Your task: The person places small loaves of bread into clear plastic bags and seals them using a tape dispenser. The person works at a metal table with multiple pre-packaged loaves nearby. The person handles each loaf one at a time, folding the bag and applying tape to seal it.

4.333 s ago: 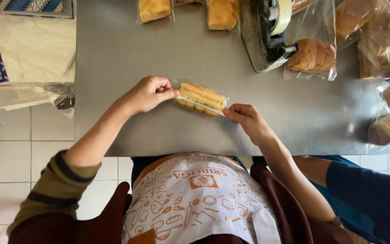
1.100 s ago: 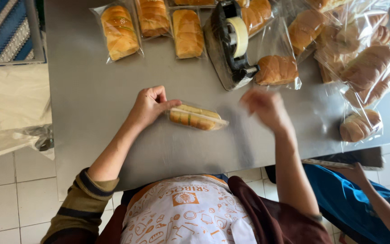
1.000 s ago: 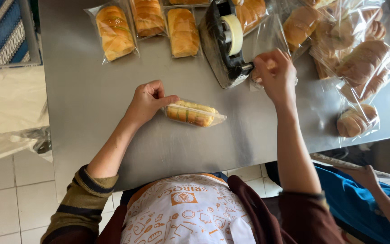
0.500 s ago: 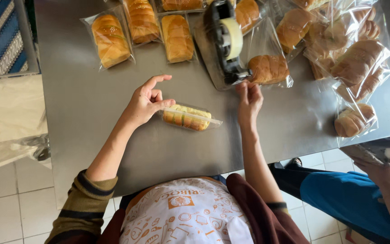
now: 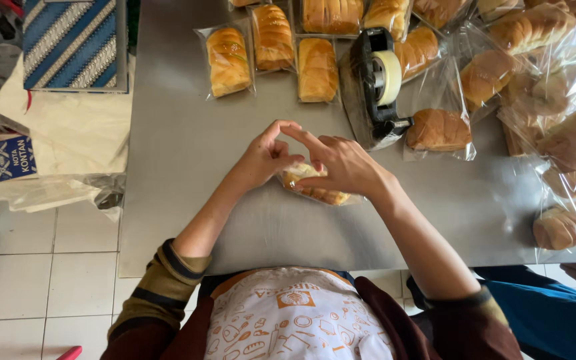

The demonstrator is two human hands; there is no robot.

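Bread (image 5: 315, 185) in a clear bag, golden and ridged, lies on the steel table (image 5: 188, 153) just below the tape dispenser (image 5: 380, 83). Both hands press on it, left hand (image 5: 265, 160) and right hand (image 5: 341, 163), fingertips meeting above, half hiding the bag.

bench (image 5: 188, 153): grey metal | tape dispenser (image 5: 378, 83): black, white roll, far middle | bagged loaves (image 5: 228, 60): row along far edge | heap of bagged buns (image 5: 555, 120): right side | blue patterned box (image 5: 71, 43): far left | white tiled floor (image 5: 41, 280): below left
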